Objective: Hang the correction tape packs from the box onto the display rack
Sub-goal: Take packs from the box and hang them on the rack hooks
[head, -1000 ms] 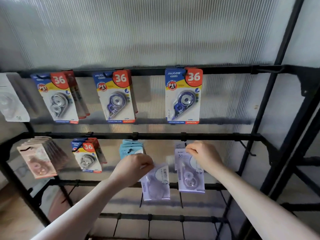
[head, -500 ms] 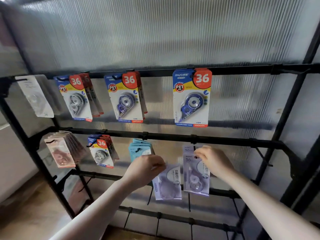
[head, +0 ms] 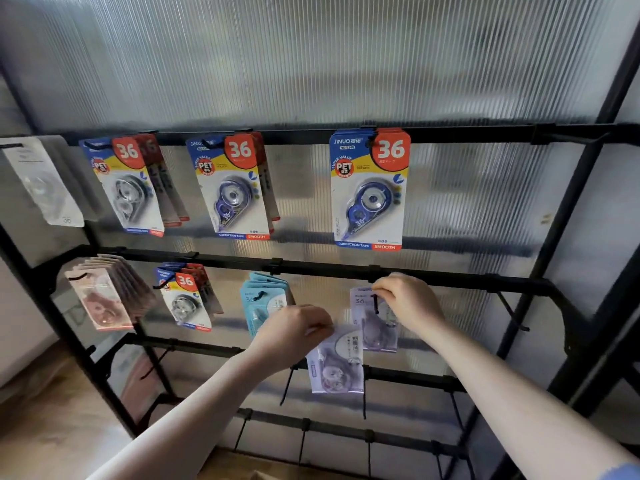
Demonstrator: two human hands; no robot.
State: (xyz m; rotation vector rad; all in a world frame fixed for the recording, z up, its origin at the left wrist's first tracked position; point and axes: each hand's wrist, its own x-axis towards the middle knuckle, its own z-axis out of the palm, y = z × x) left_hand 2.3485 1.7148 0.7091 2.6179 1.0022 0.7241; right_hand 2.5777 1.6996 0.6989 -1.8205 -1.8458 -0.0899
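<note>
My left hand (head: 294,336), just below the middle of the frame, has its fingers curled round the top edge of a lilac correction tape pack (head: 335,365), which hangs down from my grip, tilted a little and clear of any hook. My right hand (head: 408,303), slightly higher and to the right, pinches the top of a second lilac pack (head: 375,327) right at a black hook (head: 375,304) that sticks out from the middle rail (head: 450,279) of the black display rack (head: 568,237); the hook shows dark against the pack's upper part, but I cannot tell whether the pack sits fully on it. The two lilac packs are just beside each other, the one in my left hand lower and to the left.

To the left of my hands on the same rail hang a bunch of light blue packs (head: 265,303), a bunch of blue-and-red packs marked 36 (head: 185,303), and, at the far left, a fanned bunch of pink packs (head: 104,299). On the top rail (head: 485,133) three groups of blue, yellow and red packs marked 36 hang in a row: one at the left (head: 131,185), one in the middle (head: 235,188) and one to the right of centre (head: 370,188). A white pack (head: 45,183) hangs at the upper left edge. Behind the rack stands a ribbed translucent panel (head: 311,57). Wooden floor (head: 45,434) shows in the lower left corner.
</note>
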